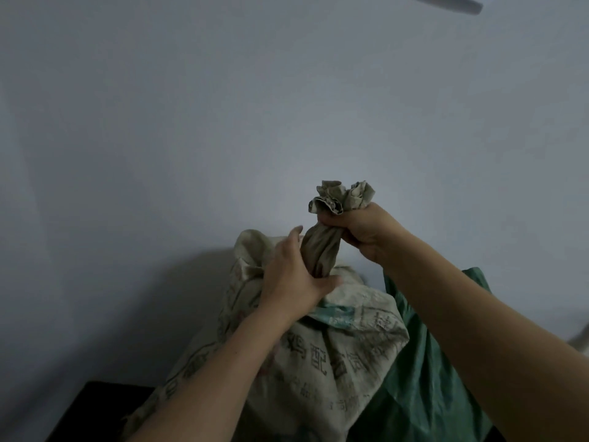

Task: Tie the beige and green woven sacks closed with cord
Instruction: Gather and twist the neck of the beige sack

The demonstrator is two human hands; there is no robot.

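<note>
Centrally, seen from the person's own head, two bare hands work on a beige sack (334,355) of woven fabric with faded printed lettering, which stands in front of a plain pale wall (191,122). The sack's mouth has been gathered and twisted into a narrow neck that rises above its bulging body. The right hand (363,231) is closed tight around the top of that neck, its fingers (333,222) curled fully round the cloth, with the ruffled edge of the mouth sprouting above the fist. The left hand (293,275) is at the base of the neck, thumb laid across the front and the other fingers reaching up behind, so the twist appears pinched between them.

A green sack (430,378) sits just beside the beige one, on its right and partly under the right forearm. Its top is hidden, so whether it is open or closed cannot be told. A dark surface (95,409) shows at the lower left, and a blurred grey shape (452,3) crosses the top right corner.

As a judgement of progress: the beige sack is bunched and held shut by hand only. No cord is visible anywhere, so wrapping and knotting it seem not yet done, and the green sack looks untouched.
</note>
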